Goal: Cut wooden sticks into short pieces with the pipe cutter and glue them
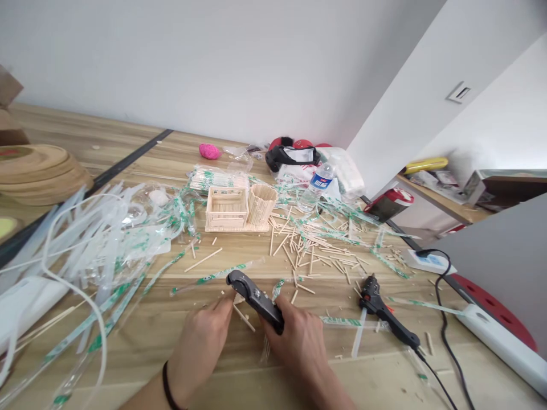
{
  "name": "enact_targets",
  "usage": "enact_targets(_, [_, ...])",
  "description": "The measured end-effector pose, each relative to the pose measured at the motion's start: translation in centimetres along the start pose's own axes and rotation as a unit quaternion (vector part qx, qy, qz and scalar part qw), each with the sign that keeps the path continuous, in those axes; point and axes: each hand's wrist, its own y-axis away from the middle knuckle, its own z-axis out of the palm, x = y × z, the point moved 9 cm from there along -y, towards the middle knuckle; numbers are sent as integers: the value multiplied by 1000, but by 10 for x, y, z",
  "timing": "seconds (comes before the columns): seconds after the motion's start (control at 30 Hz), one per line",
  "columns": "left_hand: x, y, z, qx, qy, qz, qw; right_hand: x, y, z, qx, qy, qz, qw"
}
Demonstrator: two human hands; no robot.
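My right hand [299, 336] is closed around the handles of a black cutting tool [256, 299], whose head points up and left. Beside that head, my left hand [205, 336] has its fingers pressed together; a small wooden piece seems to be at its fingertips, partly hidden. A thin stick [244, 318] lies between the hands. Farther back stands a small open wooden box [227, 209] made of sticks, with a round stick cup [261, 204] at its right on the same base. Loose cut sticks [316, 250] are scattered to the right of it.
A black glue gun [378, 302] lies at the right with its cable. Clear plastic wrappers [115, 239] and a white cord [49, 250] cover the left side. Behind the sticks are a water bottle [322, 181] and a pink ball [209, 151]. A power strip [504, 347] sits at the right edge.
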Motion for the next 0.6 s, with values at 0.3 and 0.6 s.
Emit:
enact_targets(0.3, [-18, 1, 25, -118, 351, -238, 898, 21, 1, -11, 25, -175, 70, 982])
enact_targets(0.6, [-8, 4, 40, -161, 488, -266, 816, 16, 29, -14, -14, -210, 46, 976])
